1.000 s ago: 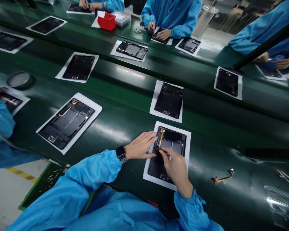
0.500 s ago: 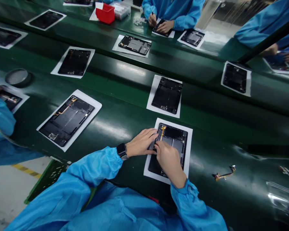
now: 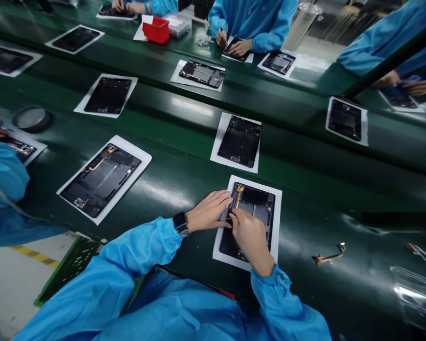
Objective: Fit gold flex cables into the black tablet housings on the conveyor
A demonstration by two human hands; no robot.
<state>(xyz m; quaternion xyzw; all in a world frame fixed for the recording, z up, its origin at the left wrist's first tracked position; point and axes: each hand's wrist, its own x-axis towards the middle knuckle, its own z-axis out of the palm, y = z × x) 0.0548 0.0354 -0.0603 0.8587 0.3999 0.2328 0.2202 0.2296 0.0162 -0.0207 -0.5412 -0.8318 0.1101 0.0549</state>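
Note:
An opened black tablet chassis (image 3: 257, 208) lies on a white sheet (image 3: 277, 222) on the green belt in front of me. An orange flex cable (image 3: 239, 193) runs down its upper left part. My left hand (image 3: 209, 211) lies flat on the chassis's left edge, fingers stretched out. My right hand (image 3: 248, 234) rests on the chassis, its fingertips pinched together on the lower end of the flex cable. What the fingertips hold is too small to make out.
A second open chassis on paper (image 3: 101, 177) lies to the left, another (image 3: 239, 140) just beyond mine. A loose flex cable (image 3: 328, 257) lies on the belt (image 3: 184, 184) to the right. Other workers in blue sleeves (image 3: 7, 175) work at the left and far side. A red bin (image 3: 156, 29) stands at the back.
My right hand slid up the chassis toward the flex cable's lower end and stays pressed there. The left hand keeps its place on the left edge.

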